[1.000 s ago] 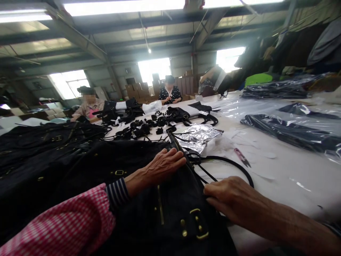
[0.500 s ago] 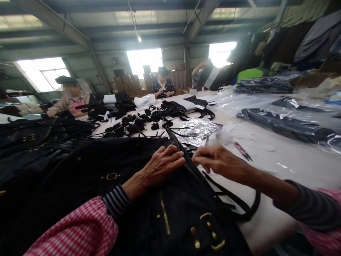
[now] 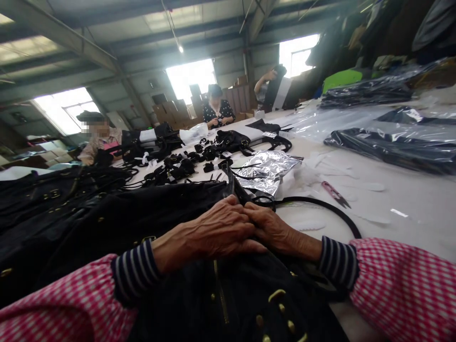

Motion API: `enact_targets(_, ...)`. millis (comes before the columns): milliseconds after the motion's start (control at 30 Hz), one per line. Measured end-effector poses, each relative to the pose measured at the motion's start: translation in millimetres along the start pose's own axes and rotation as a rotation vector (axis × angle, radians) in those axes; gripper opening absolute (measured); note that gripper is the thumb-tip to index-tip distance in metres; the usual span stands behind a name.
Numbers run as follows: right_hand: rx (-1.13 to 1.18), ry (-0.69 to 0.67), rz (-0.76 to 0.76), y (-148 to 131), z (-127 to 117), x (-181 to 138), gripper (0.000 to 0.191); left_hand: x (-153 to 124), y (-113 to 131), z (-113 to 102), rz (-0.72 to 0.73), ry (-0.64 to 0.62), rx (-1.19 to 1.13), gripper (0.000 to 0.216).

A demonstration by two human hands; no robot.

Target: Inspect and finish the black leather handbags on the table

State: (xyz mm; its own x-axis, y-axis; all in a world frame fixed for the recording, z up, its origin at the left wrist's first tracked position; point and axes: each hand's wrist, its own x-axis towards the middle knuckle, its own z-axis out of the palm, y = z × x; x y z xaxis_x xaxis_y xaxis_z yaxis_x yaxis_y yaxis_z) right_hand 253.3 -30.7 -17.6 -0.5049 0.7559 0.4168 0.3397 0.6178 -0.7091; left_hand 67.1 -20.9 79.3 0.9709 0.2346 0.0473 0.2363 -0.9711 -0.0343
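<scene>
A black bag (image 3: 178, 294) with brass buckles, studs and a zip lies before me, its top edge towards the far side of the table. My left hand (image 3: 223, 228) is closed over that edge, gripping the fabric. Against it rests my right hand (image 3: 272, 228), fingers curled on the same edge; the fingertips of both hands are partly hidden behind knuckles and cloth. From behind my right hand a thin black strap (image 3: 320, 203) loops out over the table.
Pink thread snips (image 3: 335, 194) lie on the white table (image 3: 402, 204) at right. Silver foil wrap (image 3: 269, 168), black strap bundles (image 3: 178, 166) and plastic-wrapped black goods (image 3: 395, 145) lie farther off. More black bags (image 3: 53, 199) are stacked at left. Several co-workers sit or stand across the table.
My right hand has moved left onto the bag's edge and now touches my left hand. The bag's top has been drawn together, and the strap has swung outward.
</scene>
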Motion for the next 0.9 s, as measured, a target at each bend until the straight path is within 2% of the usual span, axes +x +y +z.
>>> enact_targets(100, -0.199, -0.076, -0.027, -3, 1, 3, 0.016, -24, -1, -30, -0.146, -0.055, 0.05, 0.056)
enact_targets(200, -0.268, -0.13, -0.01, -6, 0, 8, 0.018, -54, 6, -41, -0.228, -0.09, 0.12, 0.048)
enact_targets(300, -0.349, -0.158, 0.015, -9, -3, 10, 0.014, -77, 20, -20, -0.198, -0.067, 0.214, 0.011)
enact_targets(400, -0.479, -0.212, 0.013, -15, -8, 12, 0.015, -88, 26, 10, -0.231, 0.035, 0.23, 0.022)
enact_targets(467, -0.584, -0.28, 0.015, -24, -11, 17, 0.016, -88, 25, 21, -0.269, 0.07, 0.17, 0.02)
enact_targets(567, -0.772, -0.371, 0.096, -43, -9, 37, 0.018, -84, 20, 22, -0.292, 0.063, 0.101, 0.029)
enact_targets(633, -0.787, -0.33, 0.126, -51, 2, 53, 0.015, -80, 17, 19, -0.262, 0.086, 0.094, 0.033)
enact_targets(700, -0.673, -0.239, 0.081, -49, 19, 66, 0.015, -77, 13, 17, -0.235, 0.126, 0.087, 0.032)
enact_targets(767, -0.559, -0.213, -0.009, -37, 34, 72, 0.019, -75, 8, 15, -0.213, 0.142, 0.044, 0.03)
enact_targets(833, -0.551, -0.221, -0.102, -22, 43, 71, 0.032, -77, 1, 11, -0.157, 0.131, -0.011, 0.029)
enact_targets(900, -0.596, -0.213, -0.155, -13, 46, 65, 0.037, -83, -5, 10, -0.115, 0.208, -0.01, 0.028)
